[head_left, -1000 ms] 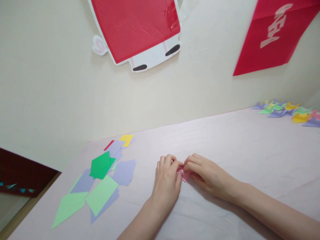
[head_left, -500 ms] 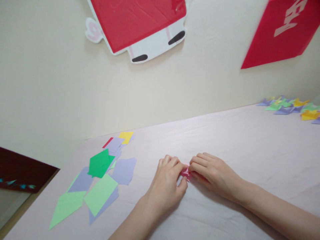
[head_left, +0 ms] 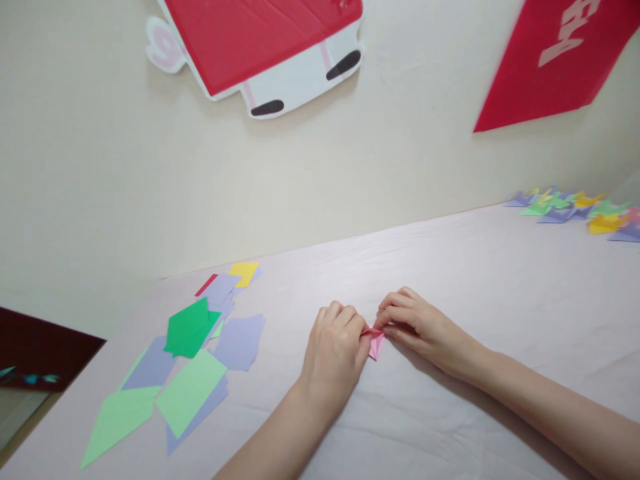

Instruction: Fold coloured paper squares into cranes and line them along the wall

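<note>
A small piece of folded pink paper (head_left: 376, 345) lies between my two hands, close to the tabletop, its lower end tapering to a point toward me. My left hand (head_left: 336, 347) pinches its left side between thumb and curled fingers. On the other side, my right hand (head_left: 417, 327) grips the upper right corner with thumb and fingertips. Part of the paper is hidden behind the left fingers.
Loose paper sheets lie at the left, among them a dark green sheet (head_left: 189, 330), a light green sheet (head_left: 191, 392) and a purple sheet (head_left: 243, 341). Several folded paper figures (head_left: 560, 212) stand at the far right. A wall (head_left: 310, 187) borders the white-covered table (head_left: 430, 427) at the back.
The pink paper shows more of its pointed lower part now. My left thumb has closed up against it, and my right fingers have lifted slightly. The whole view has shifted a little.
</note>
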The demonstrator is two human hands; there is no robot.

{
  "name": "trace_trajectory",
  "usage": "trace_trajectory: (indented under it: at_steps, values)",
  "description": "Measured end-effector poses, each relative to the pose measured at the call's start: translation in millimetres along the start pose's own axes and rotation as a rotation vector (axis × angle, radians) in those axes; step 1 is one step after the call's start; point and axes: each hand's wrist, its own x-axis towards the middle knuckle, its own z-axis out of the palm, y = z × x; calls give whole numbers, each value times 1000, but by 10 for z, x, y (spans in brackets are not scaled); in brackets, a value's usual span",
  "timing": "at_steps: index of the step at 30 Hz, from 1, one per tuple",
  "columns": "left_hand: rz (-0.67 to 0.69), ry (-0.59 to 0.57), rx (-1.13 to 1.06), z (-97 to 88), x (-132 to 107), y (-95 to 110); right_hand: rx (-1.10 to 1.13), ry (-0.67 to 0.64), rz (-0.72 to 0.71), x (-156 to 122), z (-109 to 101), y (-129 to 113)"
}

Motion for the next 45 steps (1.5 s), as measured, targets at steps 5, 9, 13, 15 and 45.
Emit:
trace_trajectory:
  at_steps: [5,9,13,15,45]
  values:
    - [-62,45,-43,40,-16,-6,84,-55,74,49,-31,24]
    - [-81,41,-35,47,0,-1,111,-79,95,68,-46,28]
    - [-78,33,-22,57,25,-14,111,-79,142,106,-32,19]
    - [-81,21,-34,53,29,-32,107,-88,165,138,-29,15]
    - [-222,-12,-398,-31,65,-79,-158,-193,248,411,29,14]
